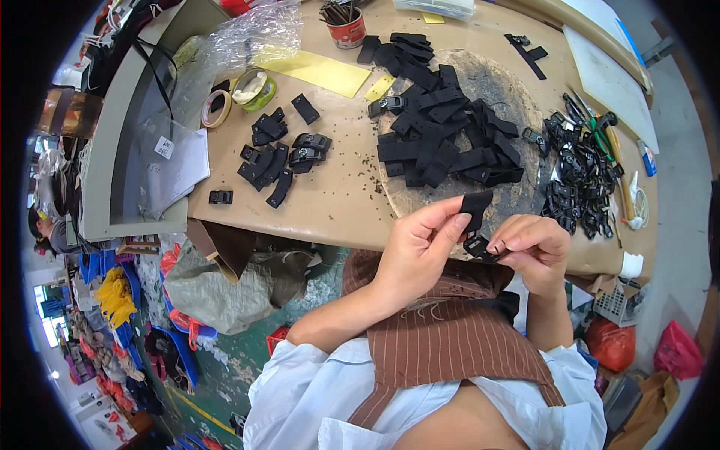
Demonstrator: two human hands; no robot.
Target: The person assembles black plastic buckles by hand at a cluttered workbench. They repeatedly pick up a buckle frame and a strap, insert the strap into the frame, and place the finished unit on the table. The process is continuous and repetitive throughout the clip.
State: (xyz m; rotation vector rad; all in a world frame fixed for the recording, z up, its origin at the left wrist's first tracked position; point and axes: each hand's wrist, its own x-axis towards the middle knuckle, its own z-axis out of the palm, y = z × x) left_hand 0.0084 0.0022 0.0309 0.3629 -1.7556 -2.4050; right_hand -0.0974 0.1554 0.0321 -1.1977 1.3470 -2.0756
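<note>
Between thumb and fingers, my left hand (424,244) pinches a short black strap (477,208). Just to its right, my right hand (536,249) grips a small black buckle (475,246) with closed fingertips. The strap's lower end comes close to the buckle; whether it passes through cannot be made out. Both hands are above the near edge of a round wooden board (517,82). A heap of black straps (442,135) lies on that board beyond my hands. Right of the board is a pile of black buckles (574,180).
Strap pieces with buckles (266,169) lie on the table's left part, near a tape roll (216,109) and a green tub (253,88). A red can (346,30) stands at the back. Pliers (602,135) lie among the buckles. A grey bin (135,165) borders the left.
</note>
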